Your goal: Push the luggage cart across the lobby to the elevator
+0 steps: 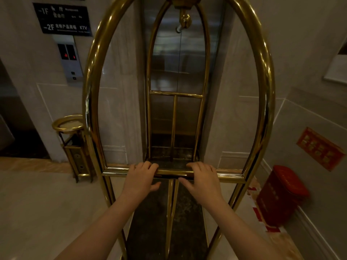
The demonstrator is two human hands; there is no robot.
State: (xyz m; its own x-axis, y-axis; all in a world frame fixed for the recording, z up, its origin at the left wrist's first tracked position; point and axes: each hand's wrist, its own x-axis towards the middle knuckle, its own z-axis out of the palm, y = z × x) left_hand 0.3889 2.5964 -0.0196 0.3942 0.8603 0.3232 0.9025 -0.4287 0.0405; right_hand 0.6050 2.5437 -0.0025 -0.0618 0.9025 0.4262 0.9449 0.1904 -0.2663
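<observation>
Risk: the elevator doors point(178, 72) are standing shut directly ahead, so any further push is likely driving the luggage cart point(266, 81) into them. A skewed push could also be swinging the frame into the brass ashtray bin point(71, 139) at left or the red bin point(279, 192) at right.

Both hands are curling over the cart's horizontal push bar point(172, 172), 1 each side of centre: left hand point(140, 179) and right hand point(201, 181), fingers wrapped, thumbs below. The empty cart deck is lying beneath and ahead of them, its far end near the doors. Call panel point(70, 59) is sitting on the left wall, well apart from both hands.
</observation>
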